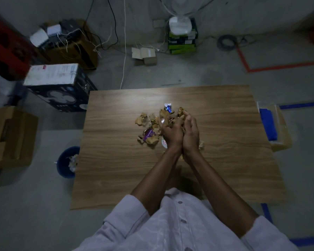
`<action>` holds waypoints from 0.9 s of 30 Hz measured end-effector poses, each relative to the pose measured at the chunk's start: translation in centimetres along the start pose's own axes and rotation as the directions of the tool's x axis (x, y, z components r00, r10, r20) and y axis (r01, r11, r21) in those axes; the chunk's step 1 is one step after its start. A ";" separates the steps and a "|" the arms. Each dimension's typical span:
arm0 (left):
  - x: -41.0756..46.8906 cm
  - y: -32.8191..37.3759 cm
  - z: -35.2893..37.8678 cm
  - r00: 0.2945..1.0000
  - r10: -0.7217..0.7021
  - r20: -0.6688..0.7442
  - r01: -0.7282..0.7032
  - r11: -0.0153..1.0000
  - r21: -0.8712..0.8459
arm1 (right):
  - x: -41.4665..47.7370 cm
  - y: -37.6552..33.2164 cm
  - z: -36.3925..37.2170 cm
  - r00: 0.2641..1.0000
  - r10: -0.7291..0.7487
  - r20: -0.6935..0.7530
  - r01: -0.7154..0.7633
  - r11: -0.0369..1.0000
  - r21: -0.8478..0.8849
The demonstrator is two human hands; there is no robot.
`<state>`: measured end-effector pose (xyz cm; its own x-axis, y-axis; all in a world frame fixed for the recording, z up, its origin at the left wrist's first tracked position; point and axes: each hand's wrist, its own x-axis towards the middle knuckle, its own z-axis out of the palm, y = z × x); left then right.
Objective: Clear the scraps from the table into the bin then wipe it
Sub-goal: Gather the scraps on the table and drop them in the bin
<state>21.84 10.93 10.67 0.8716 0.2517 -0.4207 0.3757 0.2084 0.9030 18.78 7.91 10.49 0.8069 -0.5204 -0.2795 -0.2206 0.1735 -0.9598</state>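
A heap of scraps, tan crumpled paper with purple and blue wrappers, lies in the middle of the wooden table. My left hand and my right hand are pressed side by side over the right part of the heap, fingers curled round a clump of scraps between the palms. Some scraps stick out above the fingertips. A blue bin stands on the floor at the table's left edge, with pale scraps inside. A blue cloth lies on a box to the right of the table.
Cardboard boxes and a dark fan carton stand on the floor to the left. Cables, a small open box and a fan base lie beyond the table. Orange and blue tape marks the floor at the right.
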 end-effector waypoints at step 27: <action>-3.2 -0.8 -6.0 0.951 -0.064 0.304 0.060 0.998 0.021 | -3.8 2.6 0.9 0.947 0.148 -0.284 -0.048 0.943 0.329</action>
<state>16.89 15.58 10.73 0.9003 -0.0613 -0.4308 0.4339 0.2031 0.8778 15.61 11.12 9.09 0.5760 -0.7050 -0.4137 -0.0666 0.4639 -0.8834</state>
